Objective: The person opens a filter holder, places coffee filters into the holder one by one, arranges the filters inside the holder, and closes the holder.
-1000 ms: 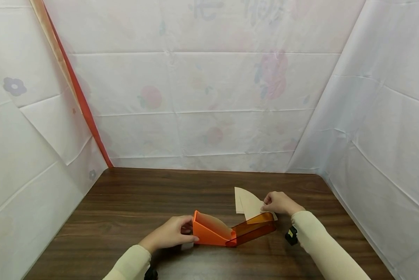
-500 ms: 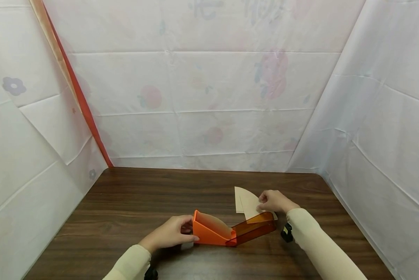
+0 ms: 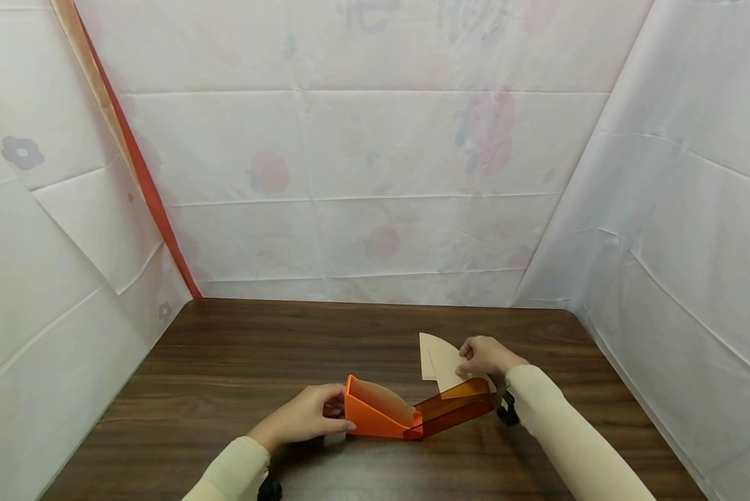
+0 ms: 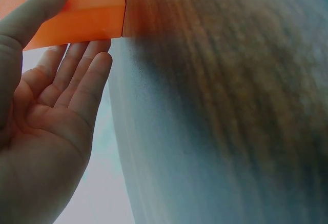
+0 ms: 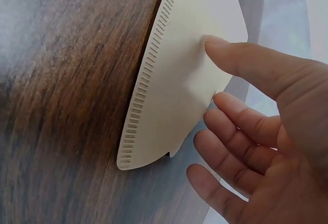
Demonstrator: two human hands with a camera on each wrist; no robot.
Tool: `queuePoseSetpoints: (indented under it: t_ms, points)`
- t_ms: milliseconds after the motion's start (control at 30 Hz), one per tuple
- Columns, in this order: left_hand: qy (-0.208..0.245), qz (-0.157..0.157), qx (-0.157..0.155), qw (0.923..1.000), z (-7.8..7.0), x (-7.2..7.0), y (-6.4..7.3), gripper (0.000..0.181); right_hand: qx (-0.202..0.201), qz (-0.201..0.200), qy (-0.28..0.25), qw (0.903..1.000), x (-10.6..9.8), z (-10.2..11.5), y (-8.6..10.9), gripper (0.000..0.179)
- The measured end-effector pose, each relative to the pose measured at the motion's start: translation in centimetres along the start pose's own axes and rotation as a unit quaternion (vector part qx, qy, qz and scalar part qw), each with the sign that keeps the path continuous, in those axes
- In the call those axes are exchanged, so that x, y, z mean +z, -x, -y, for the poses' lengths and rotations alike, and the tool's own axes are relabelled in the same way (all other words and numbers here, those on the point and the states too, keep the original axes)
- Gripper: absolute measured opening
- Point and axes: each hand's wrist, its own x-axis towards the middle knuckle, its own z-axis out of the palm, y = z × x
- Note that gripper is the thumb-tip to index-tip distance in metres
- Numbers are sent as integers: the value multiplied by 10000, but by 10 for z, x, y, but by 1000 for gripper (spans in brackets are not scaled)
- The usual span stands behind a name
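An orange coffee filter holder (image 3: 375, 410) stands on the table with a brown paper filter (image 3: 384, 398) inside. Its see-through amber lid (image 3: 453, 409) is swung out to the right. My left hand (image 3: 309, 414) holds the holder's left end, the thumb on the near side and the fingers at the back face. Two or more cone-shaped paper coffee filters (image 3: 440, 358) lie overlapping behind the lid. Above them is my right hand (image 5: 271, 126), its thumb at the top filter's face and its other fingers loosely bent by the edge. Whether the thumb presses the paper is unclear.
A dark wood-grain table (image 3: 256, 341) carries everything. White patterned cloth (image 3: 350, 153) hangs along the back and both sides. A red strip (image 3: 143, 174) runs down the back left corner. A small black device (image 3: 508, 409) sits at the right wrist.
My right hand has slid a little to the left and away from me over the paper filters. The filters, the holder and my left hand stay in place.
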Motion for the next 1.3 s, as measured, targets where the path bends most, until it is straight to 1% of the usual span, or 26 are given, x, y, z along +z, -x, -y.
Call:
queuePoseSetpoints:
  t_ms: [167, 267, 333, 500, 600, 667, 933, 1100, 1200, 1300]
  points:
    - [-13, 13, -3, 10000, 0, -1, 0, 31, 87, 84, 55, 9999, -2, 1, -3, 40]
    - [-40, 14, -15, 10000, -1, -1, 1, 31, 145, 191, 146, 9996, -3, 3, -7, 32]
    - [-36, 5, -17, 10000, -1, -1, 0, 31, 214, 330, 134, 9991, -4, 4, -10, 24]
    - [-19, -3, -10, 10000, -1, -2, 0, 31, 483, 576, 99, 9971, -4, 4, -15, 29]
    - [-17, 4, -8, 10000, 0, -2, 0, 31, 541, 575, 141, 9968, -4, 4, -15, 22]
    - [-5, 15, -13, 10000, 0, -2, 0, 31, 560, 558, 113, 9968, -4, 3, -15, 22]
    - [35, 38, -13, 10000, 1, -2, 0, 31, 441, 431, 64, 9981, -3, 3, -12, 21]
    - [12, 48, -15, 10000, 0, -2, 0, 32, 350, 369, -69, 9987, -2, 2, -9, 29]
    - [12, 44, -10, 10000, 0, -1, 0, 32, 222, 333, -192, 9990, -2, 0, -8, 35]
    - [4, 35, -2, 10000, 0, -1, 0, 31, 131, 334, -266, 9990, -2, -2, -7, 36]
